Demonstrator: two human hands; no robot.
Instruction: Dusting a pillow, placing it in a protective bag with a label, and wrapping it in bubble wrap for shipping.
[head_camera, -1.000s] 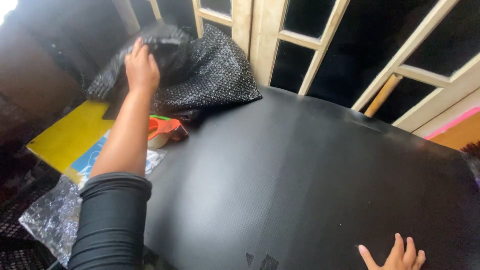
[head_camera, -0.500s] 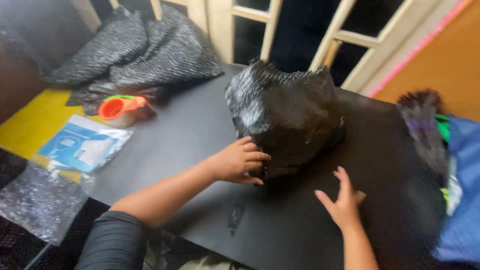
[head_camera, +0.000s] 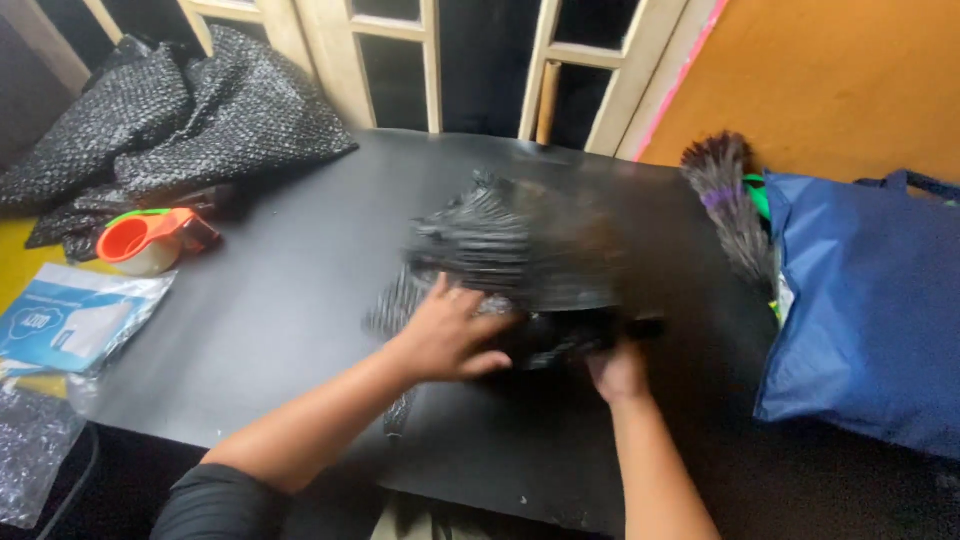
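a crumpled, glossy black plastic bag (head_camera: 520, 265), motion-blurred, is gripped by left hand (head_camera: 450, 335) and right hand (head_camera: 618, 368).

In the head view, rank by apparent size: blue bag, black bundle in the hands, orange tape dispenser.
1. blue bag, partly cut off
2. black bundle, motion-blurred, held by left hand and right hand
3. orange tape dispenser

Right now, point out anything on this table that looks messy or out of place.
Nothing looks spilled or broken. The black plastic bag under both hands is crumpled and motion-blurred, and the dark netting lies heaped at the table's far left corner.
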